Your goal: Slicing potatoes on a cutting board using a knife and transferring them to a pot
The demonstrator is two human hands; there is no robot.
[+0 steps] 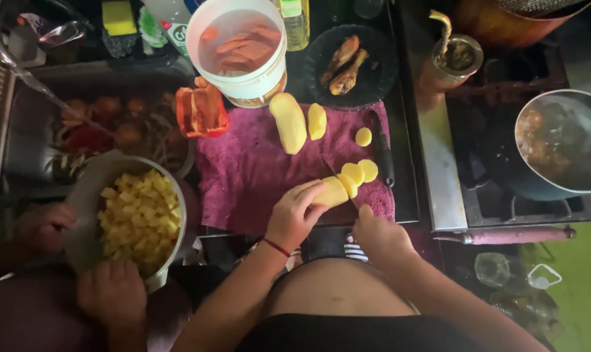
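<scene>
- Nearest, low in the centre of the frame, the left hand point(294, 215) is curled over the uncut end of a peeled potato point(332, 192), fingers bent down on it and pinning it to the purple towel point(256, 176).
- Just right of it, the right hand point(380, 231) is closed as if around a handle; a thin dark blade point(331, 171) rises from it up and to the left, but the handle itself is hidden, so I cannot tell exactly how it is gripped.
- Between the two hands, the potato's long axis runs from lower left to upper right, its cut face pointing to the upper right, away from the left hand and toward the blade. The left hand is the one on it; the right hand sits beside the cut end.
- Just beyond the cut face, round slices point(359, 173) lean against one another, with one small piece point(363, 137) lying apart higher up.
- At lower left, another person's two hands hold a metal bowl point(87, 202) filled with yellow cubes.
- Further up the towel lie two larger potato pieces point(290, 122), well apart from the hands.
- Farthest, along the top, stand a white bucket point(240, 85) holding orange pieces in water and a dark plate point(373, 72) of browned pieces; a pot point(562, 143) sits on the stove at right.
</scene>
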